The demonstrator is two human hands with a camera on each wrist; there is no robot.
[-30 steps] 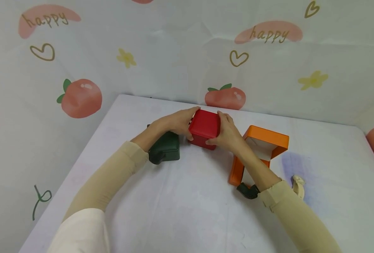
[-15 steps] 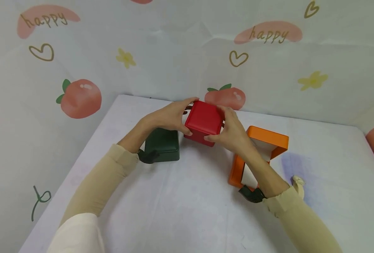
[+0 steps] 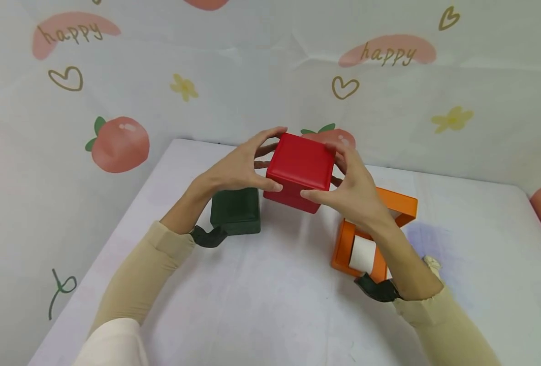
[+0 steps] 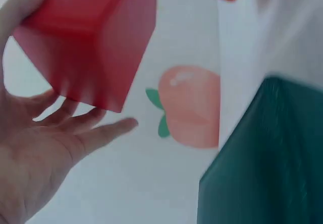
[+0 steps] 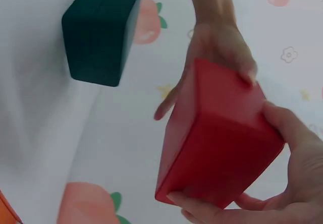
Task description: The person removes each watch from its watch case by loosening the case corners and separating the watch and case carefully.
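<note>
red box is raised above the table, gripped from opposite sides by the left hand and right hand. a green box stands near the left hand; an orange box, partly hidden, seems to hold a white cushion.

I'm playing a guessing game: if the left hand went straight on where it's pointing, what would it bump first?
The red box, which the left hand touches. Past the box, the right hand looks next, though depth is hard to judge.
</note>
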